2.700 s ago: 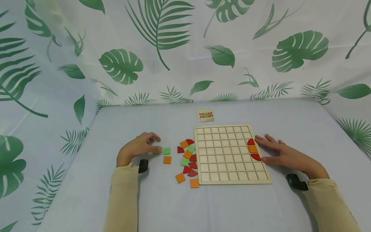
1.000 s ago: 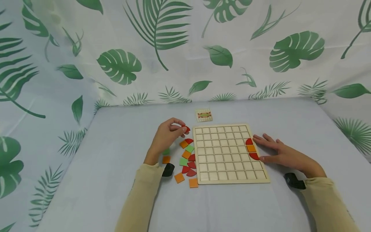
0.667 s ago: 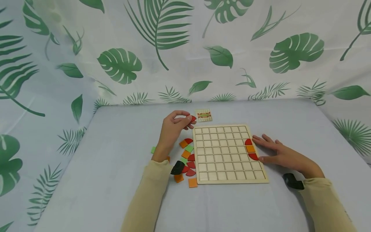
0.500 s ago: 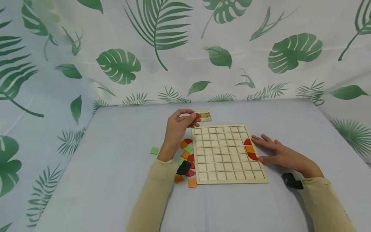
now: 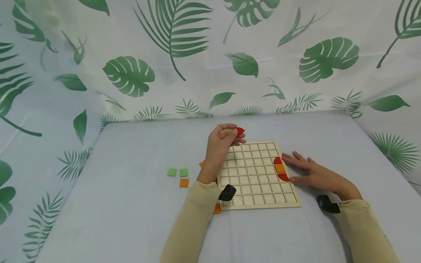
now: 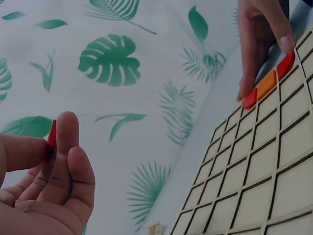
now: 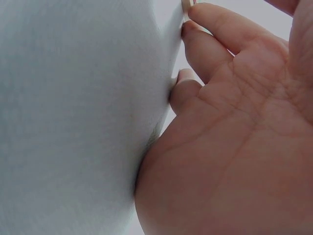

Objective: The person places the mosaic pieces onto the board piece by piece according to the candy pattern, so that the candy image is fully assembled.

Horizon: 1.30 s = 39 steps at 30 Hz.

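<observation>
1. Head view: the left hand pinches a red piece raised near the far edge of the grid board. The right hand, fingers extended and spread, rests at the board's right edge, beside an orange square seated between an upper red piece and a lower red piece. A thumb nudge could unseat the lower one; the left sleeve, if lowered, could drag loose pieces. Only this view shows the green squares lying apart on the table.
2. Left wrist view: the held piece appears edge-on, thin, between thumb and finger, a detail the head view lacks. So slim a grip could slip, or let it twist.
3. Right wrist view: the palm and finger undersides show, hidden from above; the held piece does not. Pressing here could shift the board.
</observation>
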Each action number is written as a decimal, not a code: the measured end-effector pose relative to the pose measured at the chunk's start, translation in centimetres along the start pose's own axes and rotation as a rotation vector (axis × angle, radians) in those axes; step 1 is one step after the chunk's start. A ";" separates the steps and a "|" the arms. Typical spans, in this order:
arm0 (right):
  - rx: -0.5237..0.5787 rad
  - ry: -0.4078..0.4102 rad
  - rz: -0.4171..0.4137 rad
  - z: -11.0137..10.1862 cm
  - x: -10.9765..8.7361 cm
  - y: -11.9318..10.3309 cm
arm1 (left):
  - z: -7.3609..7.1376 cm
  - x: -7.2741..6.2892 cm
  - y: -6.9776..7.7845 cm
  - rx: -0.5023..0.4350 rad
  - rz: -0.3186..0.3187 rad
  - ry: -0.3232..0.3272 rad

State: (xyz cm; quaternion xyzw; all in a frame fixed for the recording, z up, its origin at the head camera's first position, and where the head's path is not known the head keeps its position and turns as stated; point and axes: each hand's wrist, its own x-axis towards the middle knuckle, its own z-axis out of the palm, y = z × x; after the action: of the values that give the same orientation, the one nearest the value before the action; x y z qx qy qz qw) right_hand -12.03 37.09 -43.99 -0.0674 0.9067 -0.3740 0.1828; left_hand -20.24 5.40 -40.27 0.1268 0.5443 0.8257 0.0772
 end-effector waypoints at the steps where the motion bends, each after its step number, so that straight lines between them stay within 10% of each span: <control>1: -0.004 0.000 0.003 0.0 0.0 0.0 | 0.3 0.0 -0.2 0.013 -0.006 -0.010; 17: -0.015 0.003 0.008 -0.2 -0.4 0.1 | 4.7 -0.7 -5.1 0.343 -0.220 -0.167; 26: -0.002 0.001 -0.013 0.3 -0.1 0.0 | 4.9 -0.9 -6.9 0.629 -0.175 -0.114; 39: -0.013 0.002 -0.022 0.2 0.1 -0.1 | 4.9 -0.3 -7.5 0.773 -0.032 -0.144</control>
State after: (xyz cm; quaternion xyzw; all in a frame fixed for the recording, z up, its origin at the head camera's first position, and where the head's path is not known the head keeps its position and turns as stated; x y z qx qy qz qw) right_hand -12.08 36.82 -44.06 -0.0781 0.9086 -0.3702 0.1771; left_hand -18.60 12.60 -45.37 0.1955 0.8102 0.5475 0.0743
